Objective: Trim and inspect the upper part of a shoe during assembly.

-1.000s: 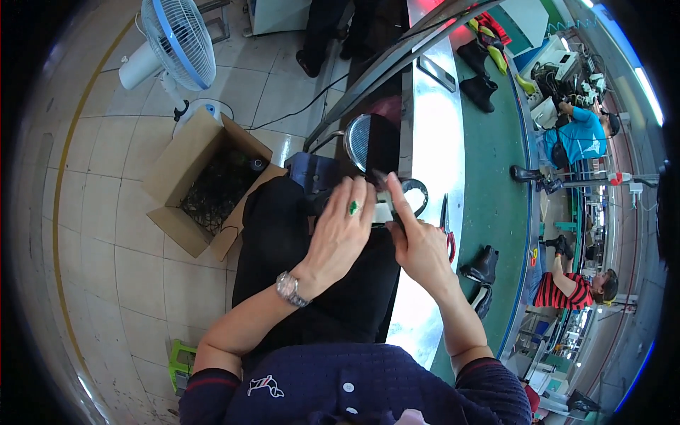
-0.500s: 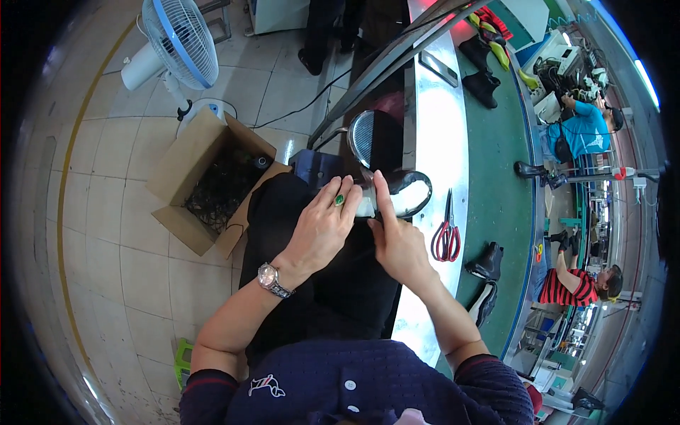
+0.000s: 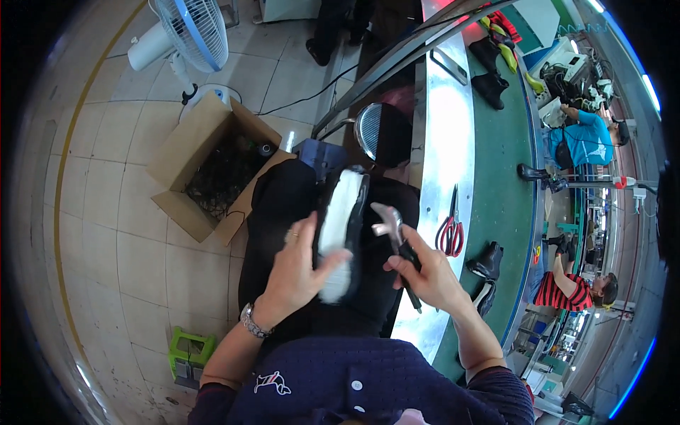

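Above my lap, a black shoe [image 3: 343, 219] is turned so its long white underside faces up. My left hand [image 3: 296, 273] grips its left side, with the thumb across the lower end, which is blurred. To the right of the shoe and apart from it, my right hand [image 3: 432, 276] is closed round the black handle of lasting pliers [image 3: 392, 225]. Their curved metal head points up and toward the shoe.
Red-handled scissors [image 3: 450, 234] and a phone [image 3: 449, 67] lie on the metal ledge at right. Black boots [image 3: 486, 261] rest on the green belt [image 3: 496, 177]. An open carton [image 3: 177, 166] and a fan [image 3: 191, 32] stand at left. Co-workers [image 3: 582, 133] sit beyond the belt.
The shoe has swung from pointing right to lying lengthwise before me, white underside up. My left hand has moved down along its side. My right hand has drawn away rightward with the pliers.
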